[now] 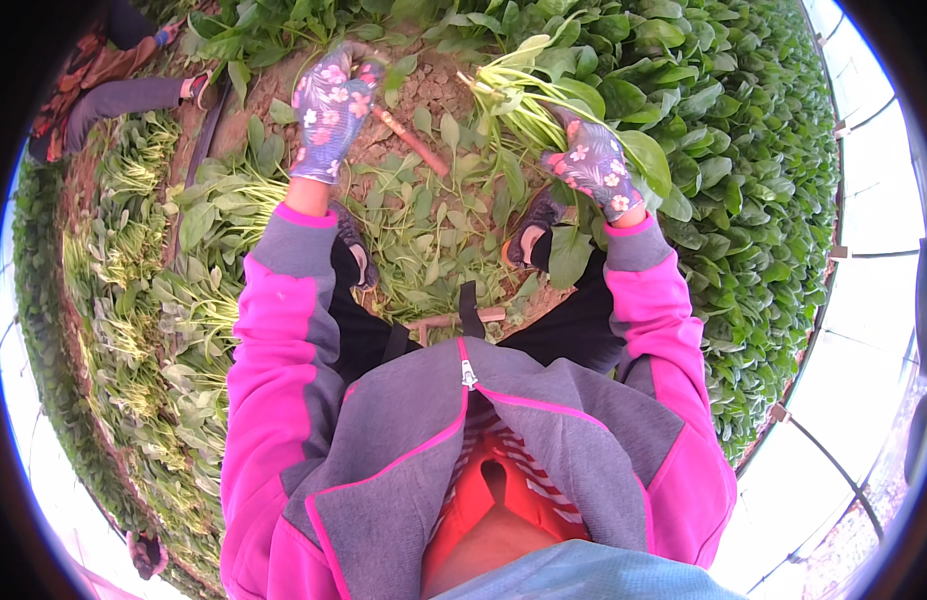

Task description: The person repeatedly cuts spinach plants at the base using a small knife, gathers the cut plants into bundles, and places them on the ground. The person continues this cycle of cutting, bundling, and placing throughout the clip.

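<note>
My right hand [596,165], in a dark floral glove, is closed around a bunch of spinach [519,100]. The cut pale stem ends point up and left, while broad green leaves hang past the wrist. My left hand [334,105], gloved the same way, reaches over bare soil with its fingers curled together. Whatever it may hold is blurred and hidden by the fingers. A reddish-brown wooden handle [412,140] slants just right of that hand; whether the two touch is unclear.
Dense standing spinach [724,200] fills the right side. Loose leaves [434,240] litter the ground between my shoes [532,235]. Picked bunches [134,350] lie in rows at left. A dark hose [201,140] runs beside them. Another person's leg [124,108] shows at upper left.
</note>
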A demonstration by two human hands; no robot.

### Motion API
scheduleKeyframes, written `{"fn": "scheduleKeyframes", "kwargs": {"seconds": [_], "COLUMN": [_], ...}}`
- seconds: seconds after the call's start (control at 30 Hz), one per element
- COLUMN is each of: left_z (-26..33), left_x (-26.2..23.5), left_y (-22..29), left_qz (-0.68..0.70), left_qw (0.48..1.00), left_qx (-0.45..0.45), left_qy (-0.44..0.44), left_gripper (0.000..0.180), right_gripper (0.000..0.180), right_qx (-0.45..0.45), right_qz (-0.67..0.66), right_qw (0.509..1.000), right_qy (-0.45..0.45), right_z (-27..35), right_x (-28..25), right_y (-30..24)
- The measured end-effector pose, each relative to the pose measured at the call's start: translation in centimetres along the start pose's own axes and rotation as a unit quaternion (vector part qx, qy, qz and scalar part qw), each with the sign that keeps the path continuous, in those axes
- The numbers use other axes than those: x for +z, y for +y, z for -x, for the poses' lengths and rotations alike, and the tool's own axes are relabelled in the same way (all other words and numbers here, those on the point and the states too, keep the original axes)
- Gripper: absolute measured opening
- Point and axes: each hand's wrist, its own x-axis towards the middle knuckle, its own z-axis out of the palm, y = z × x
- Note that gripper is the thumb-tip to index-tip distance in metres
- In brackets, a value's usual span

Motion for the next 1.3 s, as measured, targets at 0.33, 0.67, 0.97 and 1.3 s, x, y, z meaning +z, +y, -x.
{"fn": "scheduleKeyframes", "kwargs": {"seconds": [0.33,0.67,0.97,1.3], "left_z": [-0.5,0.5,-1.1,0.0], "left_x": [-1.1,1.7,-2.0,-0.2], "left_y": [7.0,8.7,3.0,5.8], "left_qz": [0.101,-0.005,0.129,0.740], "left_qw": [0.972,0.969,0.990,0.648], "left_qx": [0.197,0.247,-0.057,-0.067], "left_qy": [-0.079,-0.013,0.030,-0.169], "left_gripper": [0.033,0.024,0.015,0.081], "right_gripper": [0.060,0.059,0.044,0.055], "right_qx": [-0.153,-0.227,0.036,-0.094], "right_qz": [0.286,0.254,-0.137,0.136], "right_qw": [0.942,0.937,0.988,0.986], "right_qy": [0.080,0.075,-0.062,0.003], "right_z": [-0.4,-0.5,-0.2,-0.7], "right_x": [0.2,1.6,0.5,0.9], "right_y": [-0.2,0.0,-0.9,-1.5]}}
